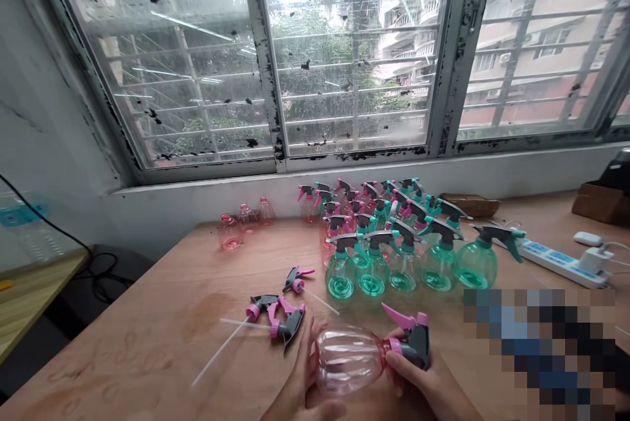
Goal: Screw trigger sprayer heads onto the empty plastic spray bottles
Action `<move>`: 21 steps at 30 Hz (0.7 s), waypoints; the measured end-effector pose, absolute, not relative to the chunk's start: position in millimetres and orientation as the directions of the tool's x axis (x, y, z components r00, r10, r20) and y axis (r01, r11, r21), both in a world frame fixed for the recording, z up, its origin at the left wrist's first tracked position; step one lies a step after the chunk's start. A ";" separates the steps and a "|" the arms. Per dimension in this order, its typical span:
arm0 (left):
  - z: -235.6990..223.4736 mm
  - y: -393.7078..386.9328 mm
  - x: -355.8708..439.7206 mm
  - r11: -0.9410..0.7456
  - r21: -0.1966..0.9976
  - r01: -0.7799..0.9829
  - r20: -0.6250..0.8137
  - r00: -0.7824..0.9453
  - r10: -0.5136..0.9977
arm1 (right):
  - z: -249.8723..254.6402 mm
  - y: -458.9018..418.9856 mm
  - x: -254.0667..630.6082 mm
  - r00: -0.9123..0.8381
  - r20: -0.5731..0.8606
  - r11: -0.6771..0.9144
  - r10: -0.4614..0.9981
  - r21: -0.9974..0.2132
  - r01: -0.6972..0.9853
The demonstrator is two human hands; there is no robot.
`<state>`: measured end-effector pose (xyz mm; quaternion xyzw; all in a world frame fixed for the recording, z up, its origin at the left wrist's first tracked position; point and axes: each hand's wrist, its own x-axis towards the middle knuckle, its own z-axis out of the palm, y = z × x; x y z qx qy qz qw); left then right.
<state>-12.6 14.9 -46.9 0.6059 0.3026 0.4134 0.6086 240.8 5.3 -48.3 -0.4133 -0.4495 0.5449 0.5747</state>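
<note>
A clear pink spray bottle lies sideways between my hands, just above the table's front part. My left hand is wrapped round its base end. At the neck, the fingers of my right hand close on the pink collar of the grey-and-pink spray head, which sits on the bottle's mouth. How tightly it is screwed on I cannot tell. Left of the bottle lie loose spray heads with clear tubes: one nearest my left hand, another beside it and a third farther back.
Several assembled green bottles and pink ones stand grouped at the back middle. Three headless pink bottles stand back left. A power strip, a wicker tray and a brown box are to the right. A blurred patch covers the lower right.
</note>
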 end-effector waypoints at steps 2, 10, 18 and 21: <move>-48.9 15.4 -12.2 -0.032 0.987 -0.158 0.107 0.490 0.865 | -48.7 4.8 239.7 0.025 0.059 0.064 0.998 -0.965 -0.255; -53.8 17.2 -12.8 -0.153 0.985 -0.082 0.173 0.487 0.856 | -45.2 4.9 239.1 0.028 0.057 0.063 0.998 -0.963 -0.263; -50.5 15.2 -13.3 -0.073 0.994 -0.081 0.104 0.524 0.845 | -42.9 4.5 239.4 0.036 0.071 0.078 0.997 -0.958 -0.276; -50.7 16.6 -14.7 -0.024 0.998 -0.064 0.055 0.548 0.835 | -44.0 5.8 241.4 0.015 0.077 0.078 0.997 -0.959 -0.273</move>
